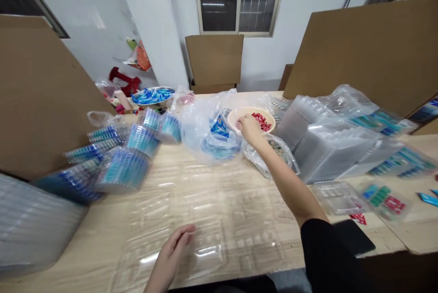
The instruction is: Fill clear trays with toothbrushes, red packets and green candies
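My right hand (pixel 249 128) reaches into a cream bowl (pixel 233 118), its fingers drawn together at the left inside; what they hold, if anything, is hidden. Small red packets (pixel 262 122) lie in the bowl to the right of the hand. My left hand (pixel 174 248) hovers low over clear plastic trays (pixel 205 211) laid out on the wooden table, thumb and fingers close together, with nothing I can make out between them. A plastic bag with blue packets (pixel 219 128) stands left of the bowl, and another open bag (pixel 280 151) sits just in front of it.
Bundles of blue items (pixel 121 170) and a metal bowl of blue-white packets (pixel 153 96) are on the left. Stacked clear trays (pixel 335 142) rise on the right, near a filled tray (pixel 386 199) and a black flat object (pixel 354 237). Cardboard (pixel 366 51) stands behind.
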`<state>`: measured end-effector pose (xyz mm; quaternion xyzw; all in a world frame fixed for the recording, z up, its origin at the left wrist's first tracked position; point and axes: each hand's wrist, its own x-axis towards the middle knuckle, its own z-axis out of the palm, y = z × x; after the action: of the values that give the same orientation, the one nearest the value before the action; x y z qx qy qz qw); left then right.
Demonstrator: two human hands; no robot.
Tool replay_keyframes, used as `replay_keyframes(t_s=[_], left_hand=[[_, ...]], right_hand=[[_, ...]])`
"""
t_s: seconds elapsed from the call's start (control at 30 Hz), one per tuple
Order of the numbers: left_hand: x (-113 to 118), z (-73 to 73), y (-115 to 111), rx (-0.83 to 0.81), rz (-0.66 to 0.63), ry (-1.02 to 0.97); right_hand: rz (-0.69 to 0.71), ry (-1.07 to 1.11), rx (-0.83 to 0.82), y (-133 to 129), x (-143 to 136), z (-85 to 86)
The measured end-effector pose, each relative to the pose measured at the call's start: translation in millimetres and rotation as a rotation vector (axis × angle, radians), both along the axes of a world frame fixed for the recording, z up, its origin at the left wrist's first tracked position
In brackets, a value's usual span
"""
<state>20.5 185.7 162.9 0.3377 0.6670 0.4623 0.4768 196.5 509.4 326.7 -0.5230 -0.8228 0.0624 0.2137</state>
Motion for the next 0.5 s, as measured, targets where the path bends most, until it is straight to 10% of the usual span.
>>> replay_keyframes(t_s=[0.23, 0.37, 0.5], left_hand=[[19.6, 70.7, 127.8, 0.585, -0.261, 0.649], [-4.9, 112.4, 248.5, 0.693, -0.283, 1.217], [-62.5, 101.2, 342.7, 0.256, -0.300, 1.387]], right_hand=[[0.336, 0.055, -0.102, -62.4, -62.5, -49.5], [0.331, 0.225, -0.024, -133.8, -7.5, -98.5], [0.100, 0.513, 0.240, -213.5, 89.4, -166.7]])
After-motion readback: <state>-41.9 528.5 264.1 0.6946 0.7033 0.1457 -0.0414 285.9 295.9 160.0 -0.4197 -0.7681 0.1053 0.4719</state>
